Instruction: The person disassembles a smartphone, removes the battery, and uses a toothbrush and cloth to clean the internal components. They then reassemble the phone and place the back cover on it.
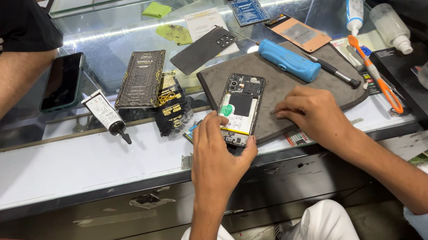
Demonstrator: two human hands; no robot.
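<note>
Left hand (218,157): fingers curled around the lower end of an opened phone (241,108), thumb and fingertips gripping its edges. Phone: back cover off, insides showing, lying on a grey mat (278,82) on the glass counter (59,171). Right hand (309,112): fingers pinched together on a thin tool (278,110), resting on the mat just right of the phone. Blue screwdriver (288,60): on the mat beyond the phone. Black glue tube (106,114): on the counter, well left.
</note>
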